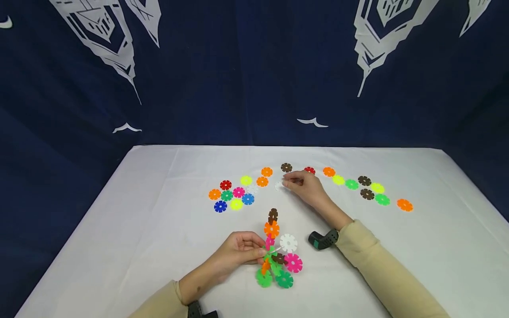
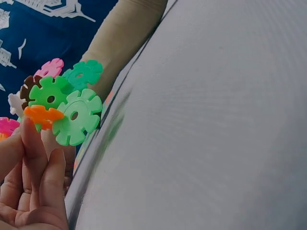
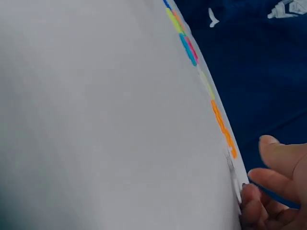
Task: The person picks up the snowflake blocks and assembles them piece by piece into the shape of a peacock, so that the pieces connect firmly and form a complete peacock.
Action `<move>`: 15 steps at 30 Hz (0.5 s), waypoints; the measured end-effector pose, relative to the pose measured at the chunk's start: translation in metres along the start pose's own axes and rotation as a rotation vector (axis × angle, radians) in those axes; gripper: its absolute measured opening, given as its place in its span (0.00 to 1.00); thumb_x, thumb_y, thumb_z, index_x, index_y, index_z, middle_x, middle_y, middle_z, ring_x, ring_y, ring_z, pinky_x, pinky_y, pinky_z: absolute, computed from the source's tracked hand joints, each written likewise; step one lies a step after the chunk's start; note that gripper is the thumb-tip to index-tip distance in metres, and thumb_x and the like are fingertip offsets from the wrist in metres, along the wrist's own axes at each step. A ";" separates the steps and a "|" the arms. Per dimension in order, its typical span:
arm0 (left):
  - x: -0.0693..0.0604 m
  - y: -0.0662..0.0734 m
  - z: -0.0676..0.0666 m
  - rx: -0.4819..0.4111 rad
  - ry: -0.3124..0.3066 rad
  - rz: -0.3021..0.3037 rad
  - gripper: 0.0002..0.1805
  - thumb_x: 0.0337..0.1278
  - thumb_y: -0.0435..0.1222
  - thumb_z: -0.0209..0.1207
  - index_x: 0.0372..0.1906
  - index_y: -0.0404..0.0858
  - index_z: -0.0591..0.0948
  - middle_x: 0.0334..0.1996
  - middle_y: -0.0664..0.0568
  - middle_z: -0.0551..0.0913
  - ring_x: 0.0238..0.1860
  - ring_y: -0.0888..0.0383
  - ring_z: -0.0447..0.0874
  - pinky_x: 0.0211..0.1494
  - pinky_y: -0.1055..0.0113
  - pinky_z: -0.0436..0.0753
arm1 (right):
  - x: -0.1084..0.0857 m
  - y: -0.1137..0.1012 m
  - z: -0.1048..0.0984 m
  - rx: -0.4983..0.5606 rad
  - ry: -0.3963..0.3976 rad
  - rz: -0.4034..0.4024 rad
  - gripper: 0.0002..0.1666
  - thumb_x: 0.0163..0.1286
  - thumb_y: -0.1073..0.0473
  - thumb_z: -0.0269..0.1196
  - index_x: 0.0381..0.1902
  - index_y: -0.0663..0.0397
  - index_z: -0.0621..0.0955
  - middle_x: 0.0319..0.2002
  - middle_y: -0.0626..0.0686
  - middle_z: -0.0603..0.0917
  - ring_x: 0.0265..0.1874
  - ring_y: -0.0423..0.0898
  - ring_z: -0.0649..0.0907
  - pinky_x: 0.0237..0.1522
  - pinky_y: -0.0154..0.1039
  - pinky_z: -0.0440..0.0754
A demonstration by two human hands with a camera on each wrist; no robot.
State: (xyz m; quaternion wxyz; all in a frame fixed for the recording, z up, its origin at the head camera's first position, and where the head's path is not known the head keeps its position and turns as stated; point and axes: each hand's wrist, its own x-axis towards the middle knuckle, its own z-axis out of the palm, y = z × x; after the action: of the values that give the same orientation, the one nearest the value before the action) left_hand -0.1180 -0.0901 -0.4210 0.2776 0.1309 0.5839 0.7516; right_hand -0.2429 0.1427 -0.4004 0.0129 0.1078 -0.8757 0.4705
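The left hand [image 1: 243, 248] is pinching the cluster [image 1: 279, 259] midway, seemingly balancing it over the tabletop [image 1: 143, 247]; the right hand [image 1: 305, 186] (fingers [image 3: 284, 157] parted, nothing visibly gripped) is hovering by a white disc [image 1: 279, 186], other discs [image 1: 248, 199] lying within reach.

White cloth-covered table [image 1: 99, 247] w/ a flat top. Dk-blue fabric curtain [image 1: 246, 66] hangs behind it, also visible past its L & R sides. Big white angular prints [image 1: 363, 46] on curtain's upper L & R; small white curved marks [image 1: 314, 122] lower, nr table's far edge.
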 end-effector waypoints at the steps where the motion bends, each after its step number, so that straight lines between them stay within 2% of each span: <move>1: 0.000 0.000 0.001 -0.001 0.002 -0.005 0.07 0.56 0.24 0.59 0.38 0.22 0.77 0.29 0.50 0.83 0.27 0.61 0.81 0.41 0.66 0.82 | 0.004 0.003 0.001 -0.051 0.007 -0.002 0.17 0.61 0.60 0.67 0.46 0.64 0.82 0.33 0.56 0.79 0.28 0.48 0.75 0.29 0.35 0.74; 3: 0.001 0.000 0.002 0.000 0.018 -0.011 0.09 0.56 0.25 0.59 0.39 0.21 0.77 0.29 0.50 0.83 0.27 0.61 0.81 0.42 0.64 0.82 | 0.009 0.006 0.003 -0.125 0.019 -0.026 0.18 0.57 0.60 0.69 0.44 0.64 0.83 0.33 0.55 0.78 0.29 0.48 0.73 0.31 0.37 0.72; 7: 0.001 0.002 0.002 0.005 0.062 -0.019 0.10 0.56 0.25 0.59 0.40 0.21 0.77 0.29 0.49 0.83 0.27 0.60 0.81 0.42 0.63 0.82 | 0.013 0.005 0.005 -0.194 0.017 -0.099 0.16 0.52 0.62 0.73 0.38 0.61 0.84 0.31 0.55 0.76 0.28 0.49 0.72 0.31 0.39 0.71; 11: 0.000 0.002 0.002 -0.011 0.061 -0.027 0.07 0.56 0.25 0.59 0.39 0.24 0.77 0.29 0.49 0.82 0.27 0.60 0.82 0.42 0.63 0.82 | 0.013 0.002 0.008 -0.191 -0.001 -0.103 0.15 0.51 0.64 0.73 0.35 0.60 0.81 0.31 0.53 0.77 0.28 0.48 0.72 0.31 0.38 0.71; 15: -0.001 0.001 0.002 -0.016 0.038 -0.017 0.06 0.57 0.25 0.58 0.38 0.25 0.77 0.29 0.48 0.81 0.27 0.59 0.82 0.42 0.63 0.82 | 0.007 0.004 0.010 -0.105 0.004 -0.083 0.13 0.54 0.67 0.70 0.35 0.61 0.78 0.28 0.53 0.78 0.27 0.46 0.73 0.30 0.35 0.72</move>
State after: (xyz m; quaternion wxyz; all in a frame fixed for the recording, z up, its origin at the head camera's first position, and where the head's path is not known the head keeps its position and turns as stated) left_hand -0.1163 -0.0894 -0.4194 0.2739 0.1092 0.5841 0.7562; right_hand -0.2501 0.1354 -0.4084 0.0400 0.1421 -0.8941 0.4229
